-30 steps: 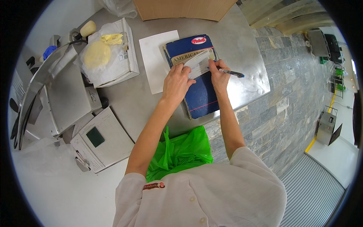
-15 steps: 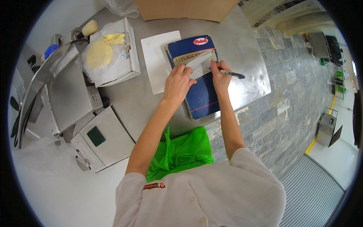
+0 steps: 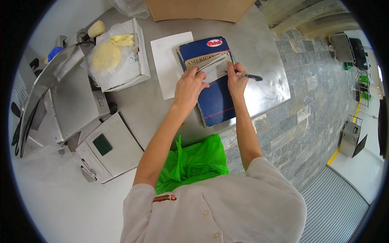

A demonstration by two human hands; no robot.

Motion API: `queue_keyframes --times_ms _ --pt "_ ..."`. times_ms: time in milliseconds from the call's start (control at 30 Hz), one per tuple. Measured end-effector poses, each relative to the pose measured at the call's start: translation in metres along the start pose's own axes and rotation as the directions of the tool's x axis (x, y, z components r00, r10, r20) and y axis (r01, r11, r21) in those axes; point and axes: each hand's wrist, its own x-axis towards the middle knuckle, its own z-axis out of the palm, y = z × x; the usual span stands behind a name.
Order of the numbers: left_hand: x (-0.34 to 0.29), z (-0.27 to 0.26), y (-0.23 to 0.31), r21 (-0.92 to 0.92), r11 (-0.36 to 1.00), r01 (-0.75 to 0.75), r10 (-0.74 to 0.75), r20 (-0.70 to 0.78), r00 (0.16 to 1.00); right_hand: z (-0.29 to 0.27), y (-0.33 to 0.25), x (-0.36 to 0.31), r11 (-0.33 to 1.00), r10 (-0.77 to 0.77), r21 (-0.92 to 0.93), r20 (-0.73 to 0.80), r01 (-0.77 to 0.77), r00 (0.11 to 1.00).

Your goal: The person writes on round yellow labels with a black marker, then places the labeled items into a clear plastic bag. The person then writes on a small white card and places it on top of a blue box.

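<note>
A small white paper pad (image 3: 214,71) lies on a worn, blue hardcover book (image 3: 217,105), which rests on the metal table. My left hand (image 3: 189,89) grips the pad's left side, thumb over the lower edge, with the upper leaves lifted in a curl. In my right hand (image 3: 236,83) is a dark pen (image 3: 254,77), its back end pointing right and its tip over the pad's right part. The fingers hide the exact contact of the tip. Partly under the book, to the left, a white sheet (image 3: 165,60) lies flat.
A cardboard box (image 3: 198,11) stands at the table's (image 3: 265,48) far side. Farther left are a white box (image 3: 142,73) with a plastic-wrapped yellow disc (image 3: 106,57), a metal slicer (image 3: 73,107) and a clipboard (image 3: 123,139). A green plastic bag (image 3: 194,164) sits below my forearms.
The lifted leaves of the pad have come down lower, showing more of the page beneath. Both hands stay nearly in place, and the pen has shifted slightly.
</note>
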Motion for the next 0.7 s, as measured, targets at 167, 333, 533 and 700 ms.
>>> queue_keyframes --times_ms 167,333,533,700 --pt "-0.001 0.002 -0.005 0.028 0.997 -0.077 0.077 -0.022 0.997 -0.01 0.009 0.004 0.932 0.207 0.313 -0.039 -0.185 0.978" --pt "0.007 -0.009 -0.006 -0.068 0.998 0.013 -0.017 -0.055 0.998 -0.017 -0.028 -0.012 0.826 0.326 0.473 0.044 -0.307 0.944" --pt "0.012 -0.007 -0.017 -0.151 0.987 0.056 -0.067 -0.065 0.996 0.015 -0.029 -0.044 0.934 0.19 0.262 0.211 -0.242 0.959" --pt "0.012 -0.009 -0.021 -0.192 0.98 0.043 -0.059 -0.079 0.995 0.019 -0.026 -0.047 0.981 0.123 0.114 0.256 -0.156 0.959"
